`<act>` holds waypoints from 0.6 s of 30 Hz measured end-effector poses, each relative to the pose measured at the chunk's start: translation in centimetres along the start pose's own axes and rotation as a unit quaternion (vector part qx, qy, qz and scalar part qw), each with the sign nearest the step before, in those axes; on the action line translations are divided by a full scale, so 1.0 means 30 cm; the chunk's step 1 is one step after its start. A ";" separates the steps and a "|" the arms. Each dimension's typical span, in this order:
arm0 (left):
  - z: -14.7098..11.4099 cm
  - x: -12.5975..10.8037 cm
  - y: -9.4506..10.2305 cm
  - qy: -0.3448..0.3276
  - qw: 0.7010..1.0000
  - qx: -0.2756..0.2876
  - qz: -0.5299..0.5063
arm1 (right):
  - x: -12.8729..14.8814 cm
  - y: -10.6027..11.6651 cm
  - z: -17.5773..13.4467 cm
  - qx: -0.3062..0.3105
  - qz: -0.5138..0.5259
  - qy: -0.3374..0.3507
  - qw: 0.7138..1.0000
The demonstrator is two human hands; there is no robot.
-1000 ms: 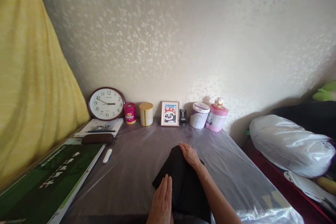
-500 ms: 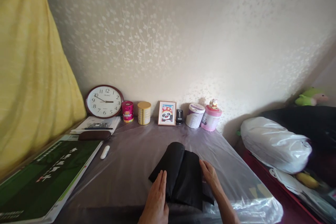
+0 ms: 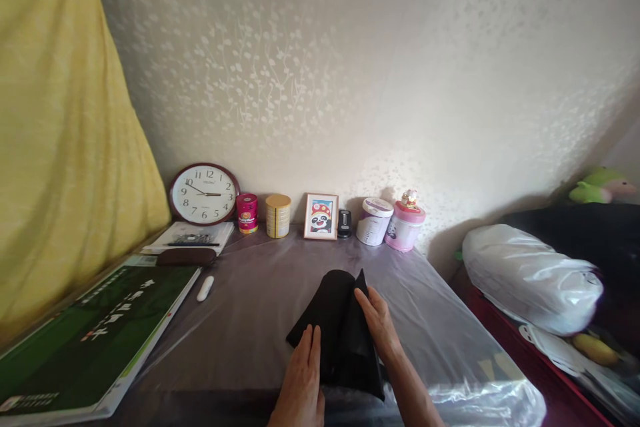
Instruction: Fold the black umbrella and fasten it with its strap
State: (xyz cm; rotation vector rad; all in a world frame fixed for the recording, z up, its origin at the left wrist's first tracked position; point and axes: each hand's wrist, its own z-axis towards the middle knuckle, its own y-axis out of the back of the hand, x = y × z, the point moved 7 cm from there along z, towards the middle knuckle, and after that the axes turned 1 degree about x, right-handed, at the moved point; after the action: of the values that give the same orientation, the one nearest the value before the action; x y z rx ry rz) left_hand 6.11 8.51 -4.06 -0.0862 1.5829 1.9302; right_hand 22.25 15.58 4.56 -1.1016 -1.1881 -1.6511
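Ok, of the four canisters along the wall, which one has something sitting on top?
The pink-lidded canister, rightmost of the four: it alone carries a small red and gold ornament on top.

The black cloth [image 3: 324, 310] looks smooth and matt. The desk [image 3: 240, 327] has a glossy, creased plastic surface, the bag [image 3: 530, 280] is shiny plastic, and the curtain [image 3: 65, 120] looks like matt cloth.

On the plastic-covered bench [image 3: 240, 340], the person's left grip [image 3: 302, 370] rests on a folded black cloth [image 3: 325, 307] while the right grip [image 3: 379, 321] holds its right flap raised. Behind stand a clock [image 3: 205, 195] and a framed panda picture [image 3: 321, 217]; a green book [image 3: 100, 347] lies leftward.
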 end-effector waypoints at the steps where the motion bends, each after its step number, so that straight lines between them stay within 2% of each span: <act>1: 0.000 0.000 -0.005 -0.005 1.000 -0.003 0.000 | 0.007 -0.026 0.013 0.009 -0.004 0.010 1.000; 8: -0.002 0.011 -0.027 -0.015 0.999 -0.033 0.000 | -0.047 -0.156 0.083 0.019 -0.127 0.024 0.991; 14: -0.007 0.042 -0.042 -0.029 0.999 -0.027 0.014 | -0.075 -0.206 0.101 0.048 -0.235 -0.003 0.971; 18: -0.025 0.064 -0.021 -0.042 0.999 -0.022 0.018 | -0.061 -0.243 0.083 0.129 -0.194 -0.020 0.972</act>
State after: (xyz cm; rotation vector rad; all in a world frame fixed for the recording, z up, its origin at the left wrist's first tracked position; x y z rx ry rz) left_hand 4.65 8.70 -5.62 0.0047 1.4977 1.9693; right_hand 16.45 19.88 1.36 -0.7747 -1.6734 -1.7006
